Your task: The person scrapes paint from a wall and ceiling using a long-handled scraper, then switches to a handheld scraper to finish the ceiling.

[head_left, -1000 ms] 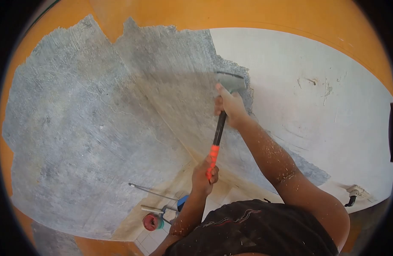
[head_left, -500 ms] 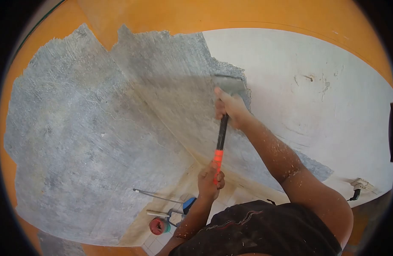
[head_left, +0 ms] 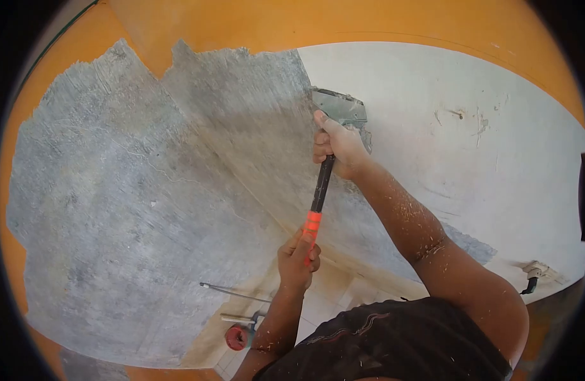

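A long-handled wall scraper point(head_left: 322, 184) with a black and orange shaft slants up toward the wall. Its wide grey blade head point(head_left: 341, 106) lies over the border between bare grey plaster point(head_left: 242, 95) and the white coating point(head_left: 419, 101). My right hand point(head_left: 343, 146) is wrapped round the shaft just below the head, thumb pointing up along it, with pale dust over its back. Lower down, my left hand point(head_left: 297, 259) grips the orange part of the handle.
Orange paint point(head_left: 343, 22) borders the patch above. A pipe fitting point(head_left: 534, 273) juts from the wall at right. On the floor stand a red-topped container point(head_left: 238, 338) and a thin rod point(head_left: 235, 291), partly behind my left arm. A small hole point(head_left: 459, 115) marks the white area.
Both hands and the scraper have shifted up and slightly left. The blade head now sits higher on the white coating's edge, and my left forearm covers the blue item on the floor.
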Demonstrator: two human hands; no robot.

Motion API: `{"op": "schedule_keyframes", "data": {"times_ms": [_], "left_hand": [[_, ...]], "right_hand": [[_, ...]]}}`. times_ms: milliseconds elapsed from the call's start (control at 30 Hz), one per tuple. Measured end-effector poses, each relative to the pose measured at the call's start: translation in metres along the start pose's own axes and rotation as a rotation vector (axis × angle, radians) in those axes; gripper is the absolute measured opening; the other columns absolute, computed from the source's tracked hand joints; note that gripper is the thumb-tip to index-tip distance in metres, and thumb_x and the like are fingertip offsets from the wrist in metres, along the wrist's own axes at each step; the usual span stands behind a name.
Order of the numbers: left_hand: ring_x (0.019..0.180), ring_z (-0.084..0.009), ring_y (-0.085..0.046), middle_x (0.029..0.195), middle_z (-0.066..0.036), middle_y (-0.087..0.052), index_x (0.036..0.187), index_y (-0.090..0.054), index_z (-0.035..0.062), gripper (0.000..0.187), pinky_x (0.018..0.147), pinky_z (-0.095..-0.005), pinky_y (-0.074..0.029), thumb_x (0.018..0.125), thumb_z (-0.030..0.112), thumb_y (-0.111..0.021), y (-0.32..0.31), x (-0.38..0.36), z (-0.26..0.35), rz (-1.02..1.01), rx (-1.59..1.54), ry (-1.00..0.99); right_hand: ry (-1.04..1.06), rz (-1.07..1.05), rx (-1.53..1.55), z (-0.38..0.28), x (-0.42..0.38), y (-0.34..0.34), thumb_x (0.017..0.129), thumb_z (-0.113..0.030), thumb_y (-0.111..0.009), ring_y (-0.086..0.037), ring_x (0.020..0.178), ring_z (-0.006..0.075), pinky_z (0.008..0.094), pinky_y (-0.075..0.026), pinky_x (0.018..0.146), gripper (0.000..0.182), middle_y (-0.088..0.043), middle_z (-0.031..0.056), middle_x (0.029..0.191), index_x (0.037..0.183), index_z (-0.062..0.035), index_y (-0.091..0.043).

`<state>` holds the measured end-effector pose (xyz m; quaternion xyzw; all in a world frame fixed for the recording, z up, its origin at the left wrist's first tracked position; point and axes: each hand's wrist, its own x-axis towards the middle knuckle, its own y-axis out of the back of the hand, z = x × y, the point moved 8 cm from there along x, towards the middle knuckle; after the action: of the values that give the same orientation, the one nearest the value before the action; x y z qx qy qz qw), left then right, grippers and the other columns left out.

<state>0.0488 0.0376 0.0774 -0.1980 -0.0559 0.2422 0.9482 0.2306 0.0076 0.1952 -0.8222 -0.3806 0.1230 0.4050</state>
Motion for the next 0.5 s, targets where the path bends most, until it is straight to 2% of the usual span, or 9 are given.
{"op": "schedule_keyframes", "data": {"times_ms": [67,133,167,233,267,300,367,467,500], "left_hand": [[0.039,-0.0060,-0.033,0.056,0.001,-0.041,0.110,-0.049,0.0038,0.027,0.034,-0.0179,-0.026,0.090,0.023,-0.048,0.000,-0.001,0.001,0.003,0.030,0.004],[0.041,-0.0049,-0.033,0.058,0.001,-0.042,0.123,-0.046,0.0045,0.037,0.036,-0.0181,-0.027,0.091,0.022,-0.048,-0.009,-0.012,-0.024,-0.002,-0.065,0.068],[0.041,-0.0051,-0.033,0.058,0.001,-0.042,0.124,-0.045,0.0058,0.038,0.036,-0.0181,-0.027,0.091,0.023,-0.048,-0.010,-0.016,-0.040,0.000,-0.127,0.118],[0.041,-0.0051,-0.033,0.058,0.001,-0.042,0.125,-0.044,0.0061,0.038,0.036,-0.0179,-0.027,0.091,0.022,-0.047,-0.007,-0.015,-0.050,0.000,-0.150,0.127],[0.041,-0.0052,-0.032,0.058,0.001,-0.042,0.125,-0.044,0.0065,0.038,0.036,-0.0177,-0.027,0.091,0.022,-0.047,-0.007,-0.013,-0.054,0.009,-0.178,0.140],[0.040,-0.0058,-0.033,0.058,0.000,-0.042,0.121,-0.047,0.0056,0.035,0.036,-0.0179,-0.027,0.091,0.022,-0.047,-0.008,-0.007,-0.042,-0.027,-0.190,0.068],[0.040,-0.0059,-0.033,0.058,0.000,-0.043,0.120,-0.048,0.0052,0.034,0.036,-0.0181,-0.027,0.090,0.022,-0.048,-0.002,-0.001,-0.014,-0.021,-0.130,0.048],[0.040,-0.0060,-0.034,0.058,0.000,-0.043,0.116,-0.050,0.0031,0.033,0.036,-0.0186,-0.028,0.090,0.023,-0.049,-0.001,-0.002,-0.005,-0.013,-0.024,0.010],[0.039,-0.0061,-0.035,0.058,0.000,-0.043,0.102,-0.049,0.0047,0.023,0.036,-0.0182,-0.027,0.090,0.024,-0.048,-0.003,-0.007,-0.020,-0.021,-0.045,0.029]], "right_hand": [[0.018,0.013,-0.014,0.000,-0.004,0.001,0.085,-0.029,-0.059,-0.030,0.042,0.0065,0.0249,-0.028,0.041,0.029,-0.032,-0.0054,0.053,0.069,-0.0148,-0.039],[0.051,0.026,-0.051,0.003,-0.008,0.017,0.083,-0.027,-0.060,-0.032,0.044,0.0082,0.0260,-0.029,0.042,0.028,-0.035,-0.0026,0.055,0.072,-0.0113,-0.040],[0.049,0.027,-0.049,0.008,-0.011,0.024,0.083,-0.027,-0.060,-0.032,0.044,0.0082,0.0260,-0.029,0.042,0.028,-0.035,-0.0026,0.055,0.072,-0.0113,-0.040],[-0.073,0.114,-0.093,0.016,-0.014,0.040,0.083,-0.026,-0.060,-0.032,0.043,0.0084,0.0265,-0.029,0.042,0.028,-0.034,-0.0024,0.055,0.072,-0.0107,-0.040],[-0.066,0.115,-0.100,0.009,-0.011,0.035,0.083,-0.026,-0.060,-0.032,0.043,0.0084,0.0265,-0.029,0.042,0.028,-0.034,-0.0024,0.055,0.072,-0.0107,-0.040],[-0.048,0.074,-0.096,0.000,-0.007,0.022,0.083,-0.025,-0.060,-0.032,0.043,0.0085,0.0268,-0.029,0.041,0.028,-0.034,-0.0022,0.055,0.071,-0.0104,-0.040],[-0.038,-0.016,-0.012,-0.005,-0.004,0.000,0.082,-0.024,-0.061,-0.032,0.043,0.0086,0.0278,-0.030,0.041,0.028,-0.033,-0.0022,0.055,0.070,-0.0102,-0.040],[0.027,0.029,-0.026,-0.001,-0.003,0.008,0.082,-0.024,-0.061,-0.032,0.043,0.0085,0.0276,-0.030,0.040,0.027,-0.033,-0.0030,0.055,0.072,-0.0109,-0.041],[0.026,0.027,-0.031,0.004,-0.006,0.015,0.082,-0.024,-0.061,-0.032,0.043,0.0085,0.0276,-0.030,0.040,0.027,-0.033,-0.0030,0.055,0.072,-0.0109,-0.041]]}}
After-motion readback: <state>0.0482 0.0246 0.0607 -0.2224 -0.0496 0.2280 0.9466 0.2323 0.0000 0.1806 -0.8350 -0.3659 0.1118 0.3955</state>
